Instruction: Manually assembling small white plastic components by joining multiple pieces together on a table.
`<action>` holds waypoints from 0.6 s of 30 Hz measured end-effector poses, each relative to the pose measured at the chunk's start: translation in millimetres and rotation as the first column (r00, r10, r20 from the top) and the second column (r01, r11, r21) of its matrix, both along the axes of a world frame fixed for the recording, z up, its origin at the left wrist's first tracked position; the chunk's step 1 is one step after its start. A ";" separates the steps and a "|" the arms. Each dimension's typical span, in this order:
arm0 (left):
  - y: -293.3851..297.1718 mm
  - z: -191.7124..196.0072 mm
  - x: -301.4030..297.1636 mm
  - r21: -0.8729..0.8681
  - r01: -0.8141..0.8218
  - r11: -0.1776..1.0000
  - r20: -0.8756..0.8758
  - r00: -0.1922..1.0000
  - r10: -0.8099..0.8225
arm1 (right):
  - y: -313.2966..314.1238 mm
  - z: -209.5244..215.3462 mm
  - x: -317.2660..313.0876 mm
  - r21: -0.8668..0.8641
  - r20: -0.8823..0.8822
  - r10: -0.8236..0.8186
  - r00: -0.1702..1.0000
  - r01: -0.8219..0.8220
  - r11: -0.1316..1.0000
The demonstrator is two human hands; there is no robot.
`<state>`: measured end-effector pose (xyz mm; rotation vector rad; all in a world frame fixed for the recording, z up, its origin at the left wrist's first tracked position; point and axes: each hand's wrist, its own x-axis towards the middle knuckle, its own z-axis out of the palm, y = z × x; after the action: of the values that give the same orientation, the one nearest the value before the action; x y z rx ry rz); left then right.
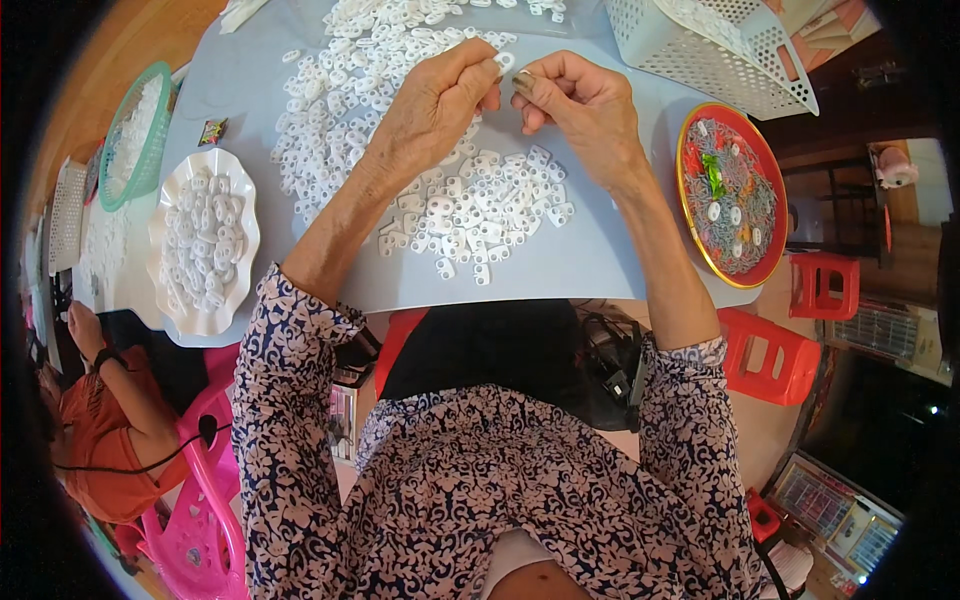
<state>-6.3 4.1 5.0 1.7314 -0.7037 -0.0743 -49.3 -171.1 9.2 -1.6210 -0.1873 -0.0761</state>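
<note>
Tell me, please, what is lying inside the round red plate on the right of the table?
The red plate holds a few small white plastic pieces on its patterned face. Whether anything lies beneath them cannot be seen.

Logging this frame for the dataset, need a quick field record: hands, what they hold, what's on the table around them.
left hand: fingertips pinch a small white plastic piece
right hand: fingertips pinch a small grey metal piece, close beside the white one
table: pale blue top
loose pile: many white plastic pieces, under and beyond the hands
white scalloped dish: left, holds more white pieces
red round tray: right, a few white pieces on it
white perforated basket: upper right
green basket: far left
</note>
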 end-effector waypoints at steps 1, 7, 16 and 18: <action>0.4 0.2 0.4 0.042 -0.006 0.999 0.015 1.000 0.006 | 0.1 0.3 -0.2 -0.003 -0.001 0.002 1.000 -0.002 1.000; -0.1 0.3 -0.7 0.122 -0.007 0.993 0.092 0.996 -0.004 | 0.8 -1.8 1.5 0.045 0.006 -0.023 1.000 0.023 0.999; -3.7 -6.1 1.4 -0.102 0.066 0.993 -0.061 0.996 -0.072 | -0.2 -4.2 2.2 0.112 0.006 -0.030 1.000 0.029 0.993; -3.4 -7.4 1.0 -0.095 0.075 0.993 -0.053 0.995 -0.080 | 0.2 -3.1 1.9 0.116 0.006 -0.031 1.000 0.030 0.993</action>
<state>-5.3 0.7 -2.4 1.6065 -0.7214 -0.1421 -47.4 -170.9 6.1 -1.5081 -0.1613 -0.1145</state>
